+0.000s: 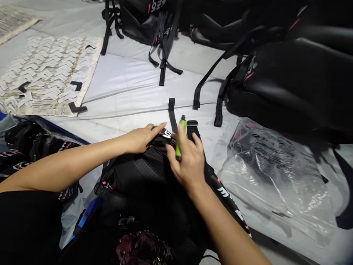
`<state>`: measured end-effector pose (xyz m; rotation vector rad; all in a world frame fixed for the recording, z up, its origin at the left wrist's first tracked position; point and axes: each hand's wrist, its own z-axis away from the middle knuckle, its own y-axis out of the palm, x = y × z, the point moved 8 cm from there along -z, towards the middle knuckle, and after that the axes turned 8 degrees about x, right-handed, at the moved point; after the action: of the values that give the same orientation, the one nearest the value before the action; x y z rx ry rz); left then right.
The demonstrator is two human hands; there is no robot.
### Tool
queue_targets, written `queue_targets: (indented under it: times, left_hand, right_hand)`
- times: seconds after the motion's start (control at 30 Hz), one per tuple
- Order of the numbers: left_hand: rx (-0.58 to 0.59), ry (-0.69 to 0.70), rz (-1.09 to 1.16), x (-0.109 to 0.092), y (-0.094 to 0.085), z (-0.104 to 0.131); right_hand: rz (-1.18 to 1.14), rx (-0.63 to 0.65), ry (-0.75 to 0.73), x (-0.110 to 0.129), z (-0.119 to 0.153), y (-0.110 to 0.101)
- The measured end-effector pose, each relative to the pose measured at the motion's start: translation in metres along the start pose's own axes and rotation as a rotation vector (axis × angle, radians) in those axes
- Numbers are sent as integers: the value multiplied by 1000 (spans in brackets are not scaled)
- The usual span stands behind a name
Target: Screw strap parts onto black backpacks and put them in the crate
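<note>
A black backpack (146, 168) with white lettering on its straps lies before me, partly on the table's edge and against my body. My left hand (140, 139) grips its upper edge by the lettered strap, index finger stretched out and the other fingers curled. Above that edge, my right hand (188, 156), slightly blurred, is closed around a bright green lighter (181, 138) with a dark top. A black webbing strap (171, 113) and a strap end with a buckle (192, 125) stick out beyond the hands onto the white table (122, 96).
More black bags (297, 75) with dangling straps stand at the back and right. A clear plastic bag (273, 174) with dark contents lies at right. On the left, a board (48, 70) carries rows of pale angled pieces; packed black items (34, 139) sit below the table edge.
</note>
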<state>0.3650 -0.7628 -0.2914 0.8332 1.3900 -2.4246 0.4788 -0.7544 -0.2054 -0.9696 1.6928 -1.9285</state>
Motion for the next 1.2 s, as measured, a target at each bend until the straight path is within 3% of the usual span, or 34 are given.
queue_targets:
  times: [0.1, 0.27, 0.47, 0.7, 0.9, 1.2]
  left_hand:
    - [-52, -31, -7, 0, -3, 4]
    - [-108, -55, -24, -1, -5, 8]
    - [-209, -48, -37, -3, -3, 16]
    - [-172, -85, -12, -2, -4, 14]
    - [-186, -80, 1, 0, -5, 14]
    - [-101, -85, 3, 0, -4, 11]
  right_hand:
    - [-272, -22, 90, -8, 25, -18]
    - [-615, 385, 300, -11, 29, 5]
    - [-653, 588, 389, -7, 15, 20]
    - [-525, 565, 368, -6, 11, 31]
    - [-387, 526, 322, 4, 4, 28]
    - [-210, 524, 316, 14, 3, 27]
